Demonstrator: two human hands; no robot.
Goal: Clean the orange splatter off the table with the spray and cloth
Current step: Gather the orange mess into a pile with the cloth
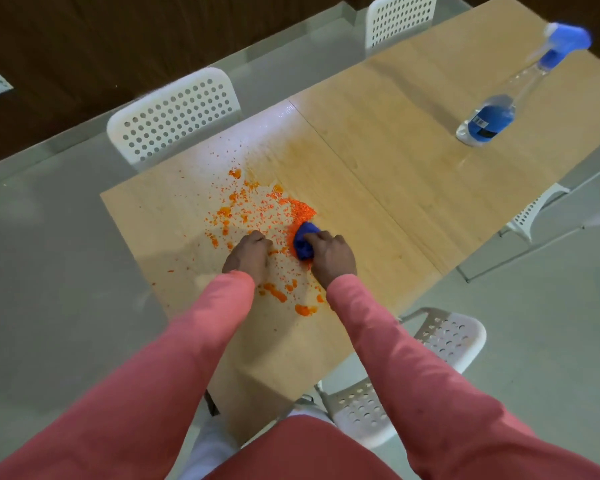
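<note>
Your pink sleeves [174,368] fill the bottom of the view, both arms reaching forward over the near end of the table [378,161]. Your right hand [329,256] has its grip curled around a bunched blue cloth [303,242], pressing it down on the wood at the right edge of the orange splatter [257,209], just below the thickest patch of orange specks. Your left hand [248,254] rests on the table just beside it, fingers curled under with knuckles up and nothing held, right in the middle of the mess. Orange spots and smears spread around both hands, with larger blobs lying between your wrists and fine specks fanning toward the far edge.

Well apart from the hands, at the far right of the table, the spray bottle [492,116] stands upright, clear with blue liquid low in it and a blue trigger head on top. White perforated chairs [174,116] sit around the table: two along the far side and others on the near right side.
</note>
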